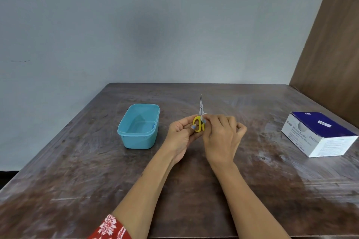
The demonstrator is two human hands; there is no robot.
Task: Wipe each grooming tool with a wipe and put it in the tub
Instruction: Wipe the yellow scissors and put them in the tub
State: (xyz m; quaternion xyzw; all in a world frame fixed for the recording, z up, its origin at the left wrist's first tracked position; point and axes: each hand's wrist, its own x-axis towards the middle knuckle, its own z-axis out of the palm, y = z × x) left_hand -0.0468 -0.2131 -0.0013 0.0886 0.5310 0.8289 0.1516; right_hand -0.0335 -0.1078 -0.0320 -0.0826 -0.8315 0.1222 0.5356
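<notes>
Small scissors (200, 118) with yellow handles and thin steel blades point away from me over the middle of the table. My left hand (181, 136) grips the yellow handles, thumb across one loop. My right hand (223, 137) pinches a small white wipe (205, 117) against the scissors where blades meet handles. The light blue tub (127, 134) stands open to the left of my hands, with a small blue item barely visible against its right inner wall.
A white and dark blue box of alcohol swabs (318, 134) lies at the right side of the brown wooden table (77, 180). A grey wall stands behind the table, and a brown panel rises at the far right.
</notes>
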